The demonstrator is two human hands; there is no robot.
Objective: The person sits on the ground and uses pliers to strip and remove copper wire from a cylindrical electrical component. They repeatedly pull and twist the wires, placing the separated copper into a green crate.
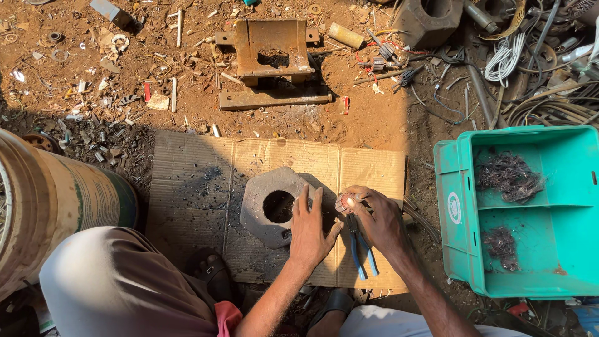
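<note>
**A:** What do we see, looking down from the head camera?

**B:** We see a person sitting low over a flattened sheet of cardboard [199, 181] laid on reddish dirt. On the cardboard lies a grey hexagonal metal block [265, 206] with a round hole through its middle.

**A:** Where are the hands?

**B:** We find the left hand [310, 234] lying flat and open, fingers together, its palm down against the right edge of the block. The right hand [377, 218] is just beside it, curled closed around a small round part with coppery windings [345, 203], pinched at the fingertips. The two hands nearly touch there.

**A:** Any tool?

**B:** Yes, we see blue-handled pliers [362, 253] under the right hand, the handles pointing back toward the person. Whether that hand grips them or they simply lie on the cardboard, we cannot tell.

**A:** What surrounds them?

**B:** To the right we see a teal plastic crate [452, 187] with two tufts of fine dark wire inside. At left, a large pale drum [56, 200] lies on its side. Beyond the cardboard stands a rusty metal bracket [271, 59], with bolts, washers and tangled cables scattered in the dirt. A sandalled foot [212, 271] shows by the person's light-trousered knee.
</note>
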